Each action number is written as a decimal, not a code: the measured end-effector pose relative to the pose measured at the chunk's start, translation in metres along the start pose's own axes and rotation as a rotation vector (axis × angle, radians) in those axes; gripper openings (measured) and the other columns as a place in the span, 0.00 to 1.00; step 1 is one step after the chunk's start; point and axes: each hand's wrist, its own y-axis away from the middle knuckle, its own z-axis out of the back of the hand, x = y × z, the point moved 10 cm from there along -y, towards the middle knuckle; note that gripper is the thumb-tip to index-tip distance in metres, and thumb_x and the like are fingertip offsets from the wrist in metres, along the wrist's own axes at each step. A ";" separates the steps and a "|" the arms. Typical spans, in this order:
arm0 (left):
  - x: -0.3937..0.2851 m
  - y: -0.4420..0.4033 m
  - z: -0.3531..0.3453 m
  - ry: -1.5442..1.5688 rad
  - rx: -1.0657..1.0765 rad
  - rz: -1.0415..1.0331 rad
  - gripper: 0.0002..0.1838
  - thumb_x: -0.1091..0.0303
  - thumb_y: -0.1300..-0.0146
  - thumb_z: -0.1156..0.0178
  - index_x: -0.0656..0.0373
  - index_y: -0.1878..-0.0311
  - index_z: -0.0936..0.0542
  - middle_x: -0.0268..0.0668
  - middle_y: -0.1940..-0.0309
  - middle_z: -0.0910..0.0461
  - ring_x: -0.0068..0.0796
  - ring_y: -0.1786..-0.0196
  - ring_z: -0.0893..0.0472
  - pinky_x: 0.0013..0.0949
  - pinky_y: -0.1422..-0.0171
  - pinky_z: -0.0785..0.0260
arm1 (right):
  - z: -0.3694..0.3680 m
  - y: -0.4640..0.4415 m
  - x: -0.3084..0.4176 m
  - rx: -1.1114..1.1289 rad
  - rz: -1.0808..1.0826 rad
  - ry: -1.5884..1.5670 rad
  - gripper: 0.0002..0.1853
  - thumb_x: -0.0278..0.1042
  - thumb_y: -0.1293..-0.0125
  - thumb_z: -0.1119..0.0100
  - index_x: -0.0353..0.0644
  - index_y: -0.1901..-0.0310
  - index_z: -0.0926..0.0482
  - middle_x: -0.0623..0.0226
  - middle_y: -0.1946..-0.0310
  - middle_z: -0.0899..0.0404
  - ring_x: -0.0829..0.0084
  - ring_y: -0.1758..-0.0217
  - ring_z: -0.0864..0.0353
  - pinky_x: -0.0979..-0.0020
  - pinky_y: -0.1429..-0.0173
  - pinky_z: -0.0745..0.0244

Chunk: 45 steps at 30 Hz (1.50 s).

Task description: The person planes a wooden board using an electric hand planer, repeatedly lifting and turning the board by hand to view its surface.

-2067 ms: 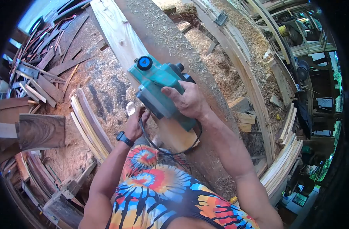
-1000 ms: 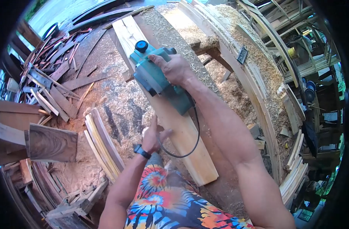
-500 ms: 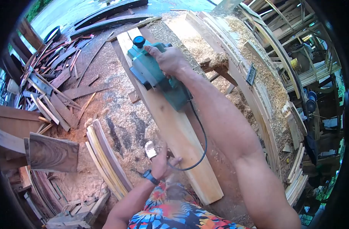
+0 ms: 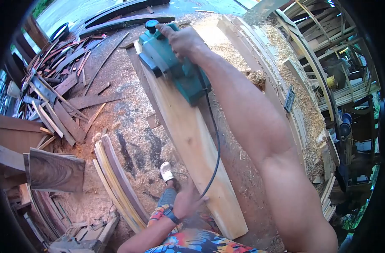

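Note:
A green electric planer (image 4: pixel 182 78) sits near the far end of a pale wooden plank (image 4: pixel 192 143). My right hand (image 4: pixel 185 44) is closed around its handle, with fingers reaching toward the round front knob (image 4: pixel 151 25). From the planer's rear a dark power cord (image 4: pixel 217 156) curves down to my left hand (image 4: pixel 189 203). That hand is low beside the plank's left edge, slightly blurred, with the cord running into its fingers. The plank lies lengthwise on a wider brown board (image 4: pixel 239 185).
Wood shavings cover the ground. Curved boards (image 4: pixel 116 181) stand at left, near a pile of scrap wood (image 4: pixel 62 84). More long curved pieces (image 4: pixel 264 55) lie along the right. A shoe (image 4: pixel 166 172) shows left of the plank.
My right hand and the planer have moved farther up the plank, baring more of its surface. My left hand has dropped lower, and the cord hangs straighter.

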 end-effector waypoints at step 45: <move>0.084 0.016 -0.031 0.839 -0.204 0.301 0.21 0.53 0.29 0.34 0.62 0.46 0.17 0.35 0.60 0.13 0.24 0.60 0.15 0.31 0.61 0.20 | 0.156 0.461 -0.113 -0.405 0.034 -0.375 0.25 0.53 0.32 0.30 0.35 0.51 0.23 0.76 0.79 0.29 0.84 0.83 0.31 0.78 0.79 0.36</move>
